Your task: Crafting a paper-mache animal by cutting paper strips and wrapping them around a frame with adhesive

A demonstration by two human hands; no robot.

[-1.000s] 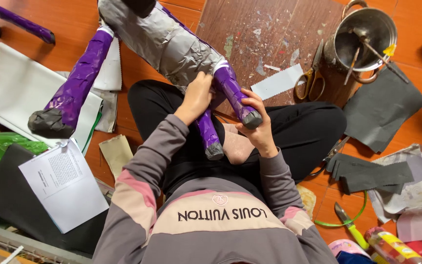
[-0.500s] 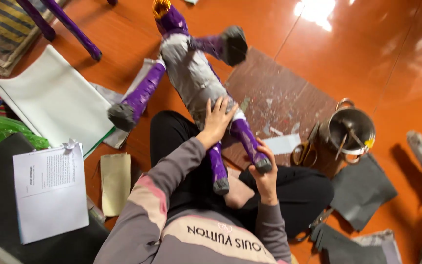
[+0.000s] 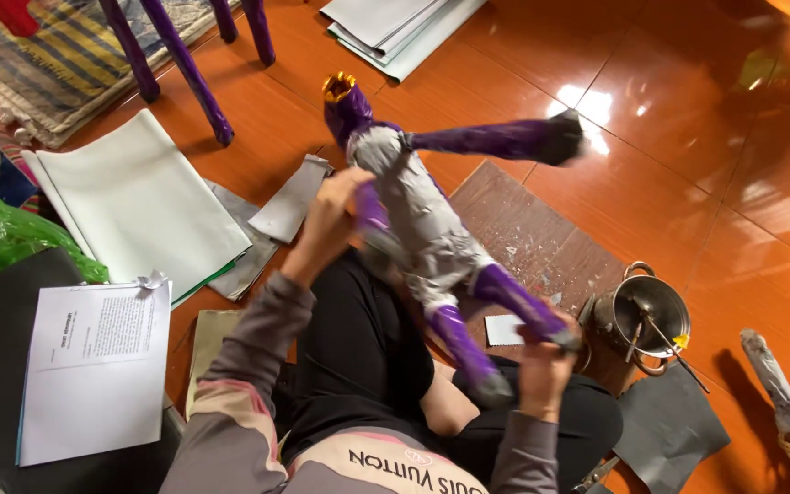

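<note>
A papier-mâché figure [image 3: 422, 220] with a grey torso, purple limbs and a gold-topped purple head hangs tilted over my lap, head pointing away from me. My left hand [image 3: 326, 215] grips it at the side of the torso, by its near purple arm. My right hand [image 3: 546, 366] is closed around the end of one purple leg. The other leg points down toward my knee. The figure's far arm sticks out to the right, ending in a dark hand.
On the orange tiled floor lie a brown board [image 3: 541, 247], a metal pot with tools [image 3: 651, 316], grey paper pieces [image 3: 669, 430], large white sheets [image 3: 139, 201], a stapled printed paper [image 3: 93, 366] and a green bag [image 3: 2, 238]. Purple chair legs [image 3: 185, 64] stand behind.
The figure has swung further from me and tilted. My left hand slid up from its hips to the side of the torso. My right hand keeps hold of the leg.
</note>
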